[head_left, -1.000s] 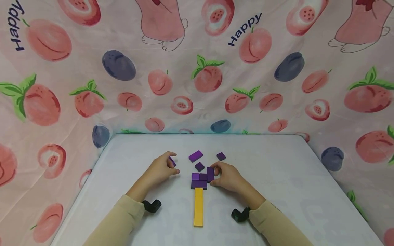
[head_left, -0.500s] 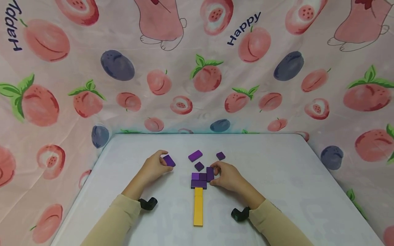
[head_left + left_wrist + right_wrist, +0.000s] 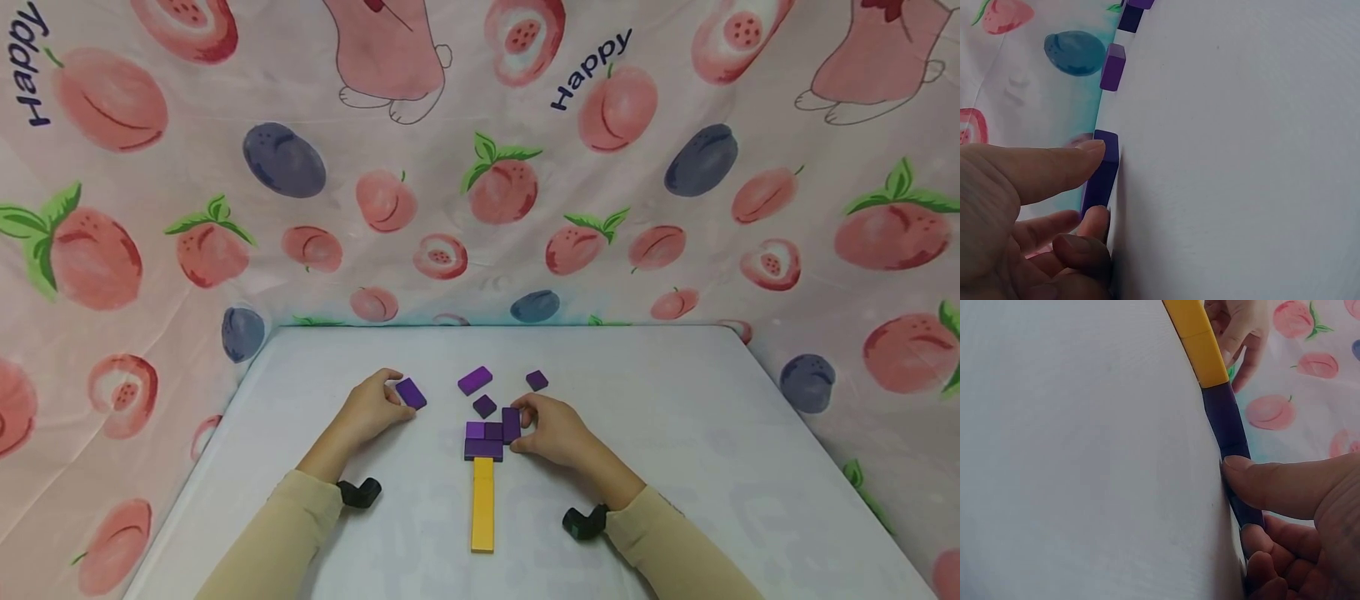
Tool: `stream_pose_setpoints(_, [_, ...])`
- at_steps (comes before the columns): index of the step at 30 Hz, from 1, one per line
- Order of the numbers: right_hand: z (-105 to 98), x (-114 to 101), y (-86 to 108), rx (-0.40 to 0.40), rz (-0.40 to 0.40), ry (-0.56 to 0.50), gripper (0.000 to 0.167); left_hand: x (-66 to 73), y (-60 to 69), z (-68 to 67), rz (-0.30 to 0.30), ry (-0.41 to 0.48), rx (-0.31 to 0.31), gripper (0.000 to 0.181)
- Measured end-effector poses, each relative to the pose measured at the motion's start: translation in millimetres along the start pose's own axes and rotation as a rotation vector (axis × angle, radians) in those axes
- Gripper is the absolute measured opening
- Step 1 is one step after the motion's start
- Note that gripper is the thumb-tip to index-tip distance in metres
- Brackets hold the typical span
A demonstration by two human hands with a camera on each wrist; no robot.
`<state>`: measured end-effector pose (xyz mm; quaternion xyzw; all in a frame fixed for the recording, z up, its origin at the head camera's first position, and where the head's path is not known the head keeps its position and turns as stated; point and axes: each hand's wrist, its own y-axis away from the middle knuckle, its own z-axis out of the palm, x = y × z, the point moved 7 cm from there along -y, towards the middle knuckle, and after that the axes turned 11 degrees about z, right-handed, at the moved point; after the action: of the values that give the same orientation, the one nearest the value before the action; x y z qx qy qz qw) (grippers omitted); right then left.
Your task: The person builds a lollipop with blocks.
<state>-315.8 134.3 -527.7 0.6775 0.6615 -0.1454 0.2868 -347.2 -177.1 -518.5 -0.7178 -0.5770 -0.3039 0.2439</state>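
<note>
My left hand pinches a purple rectangular block between thumb and fingers at the left; the left wrist view shows this block between thumb and fingertips. My right hand grips an upright-lying purple block by its ends. That block touches the right side of a purple group: two small squares above a wide block. Below the group runs a yellow strip, touching it. In the right wrist view the thumb lies on the dark purple block, past the yellow pieces.
Loose purple pieces lie behind the group: a rectangular block, a small block and another small one farther right. The white table ends at a fruit-patterned cloth.
My left hand has moved slightly left, and its purple block has turned so its broad top face shows. The right hand keeps its grip in the same place.
</note>
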Motion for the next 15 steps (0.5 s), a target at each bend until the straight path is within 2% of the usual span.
stream_pose_setpoints(15, [1.3,1.2,-1.1,0.002,-0.007,0.007,0.06,0.2,-7.4,4.0,0.005,-0.031,0.004,0.065])
